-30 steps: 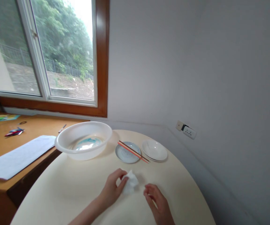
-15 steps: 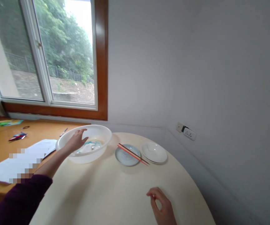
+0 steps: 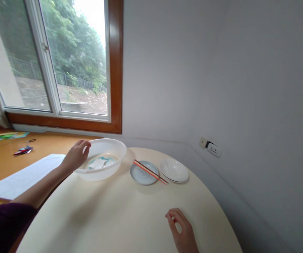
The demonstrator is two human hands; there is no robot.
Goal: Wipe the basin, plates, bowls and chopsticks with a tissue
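My left hand [image 3: 75, 157] reaches out over the left rim of a white plastic basin [image 3: 116, 149], fingers loosely curved and apart, with nothing in them. A crumpled white tissue [image 3: 97, 163] lies inside the basin on shallow water with blue-green patches. My right hand [image 3: 181, 230] rests on the round cream table [image 3: 109, 218] near its front edge, thumb and forefinger pinched together with nothing showing between them. To the right of the basin a pair of red chopsticks [image 3: 150, 171] lies across a small pale-blue plate [image 3: 140, 175], beside a white dish [image 3: 173, 170].
A wooden desk [image 3: 6, 161] stands left of the table, carrying a large white sheet [image 3: 25, 175] and small items at the back. Behind it is a window with a brown frame [image 3: 116, 70]. A wall socket [image 3: 211, 148] sits low on the grey wall at right.
My left hand carried the tissue from beside my right hand to the basin and let it go there; it now draws back over the left rim. My right hand stayed put.
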